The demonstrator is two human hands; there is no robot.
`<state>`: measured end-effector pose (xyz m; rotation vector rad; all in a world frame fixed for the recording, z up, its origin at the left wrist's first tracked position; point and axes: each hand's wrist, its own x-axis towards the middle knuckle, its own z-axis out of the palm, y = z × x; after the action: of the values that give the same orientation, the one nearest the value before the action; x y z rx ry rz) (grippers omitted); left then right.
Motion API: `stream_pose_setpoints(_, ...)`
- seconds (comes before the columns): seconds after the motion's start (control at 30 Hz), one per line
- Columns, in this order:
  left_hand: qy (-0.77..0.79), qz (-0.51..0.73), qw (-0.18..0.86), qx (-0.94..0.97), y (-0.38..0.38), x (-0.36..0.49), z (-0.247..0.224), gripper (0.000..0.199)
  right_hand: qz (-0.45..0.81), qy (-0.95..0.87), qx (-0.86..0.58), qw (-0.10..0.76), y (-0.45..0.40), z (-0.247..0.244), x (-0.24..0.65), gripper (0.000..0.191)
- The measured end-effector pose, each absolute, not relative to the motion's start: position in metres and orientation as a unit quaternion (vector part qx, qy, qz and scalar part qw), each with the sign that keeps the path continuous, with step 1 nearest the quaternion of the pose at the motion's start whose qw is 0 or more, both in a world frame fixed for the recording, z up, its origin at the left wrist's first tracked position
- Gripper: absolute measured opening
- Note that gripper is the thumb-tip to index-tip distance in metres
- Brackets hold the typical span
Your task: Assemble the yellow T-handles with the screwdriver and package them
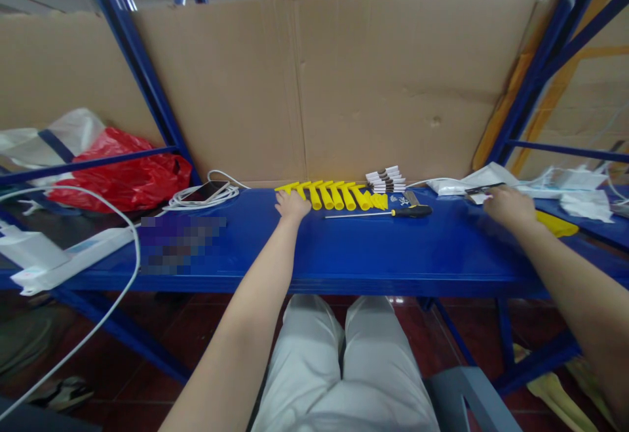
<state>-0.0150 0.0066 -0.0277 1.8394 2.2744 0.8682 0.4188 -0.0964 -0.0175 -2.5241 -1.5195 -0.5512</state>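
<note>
My left hand point(293, 205) is at the left end of a row of yellow T-shaped plastic handles point(337, 197), its fingers curled around the end one, which is partly hidden. Farther right, my right hand point(510, 206) has its fingers closed near a small dark flat piece point(479, 191); what it grips cannot be made out. Beneath that wrist lies a yellow item point(556, 223). A screwdriver point(411, 212) with a black and yellow grip rests in front of the row. Small yellow pieces point(378, 201), small screws point(403, 200) and a stack of white-and-dark strips point(387, 179) are nearby.
All this sits on a blue metal table point(363, 255) backed by a cardboard panel point(344, 84). On the left are a coiled white cable point(204, 197), a red plastic bag point(130, 170) and a white power strip point(81, 258). White packaging point(484, 177) lies at the right.
</note>
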Motion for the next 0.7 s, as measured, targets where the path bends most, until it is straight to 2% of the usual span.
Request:
stream_pose_setpoints(0.1,0.76,0.245,0.094,0.594,0.012,-0.021,-0.029,0.056,-0.186,-0.53,-0.822,0.095,-0.086,-0.007,0.401,0.046)
stream_pose_setpoints(0.2,0.757,0.224,0.113,0.604,0.014,-0.024,-0.029,0.053,-0.196,-0.56,-0.79,0.157,-0.07,0.005,0.381,0.043)
stream_pose_setpoints(0.5,0.765,0.247,0.074,0.591,0.017,-0.025,-0.037,0.05,-0.176,-0.578,-0.695,0.389,-0.01,0.013,0.346,0.033)
stream_pose_setpoints(0.6,0.766,0.273,0.073,0.578,0.019,-0.024,-0.039,0.046,-0.154,-0.588,-0.677,0.415,-0.002,-0.003,0.34,0.032)
stream_pose_setpoints(0.7,0.763,0.307,0.082,0.563,0.022,-0.025,-0.039,0.043,-0.127,-0.606,-0.679,0.395,-0.003,-0.021,0.338,0.031)
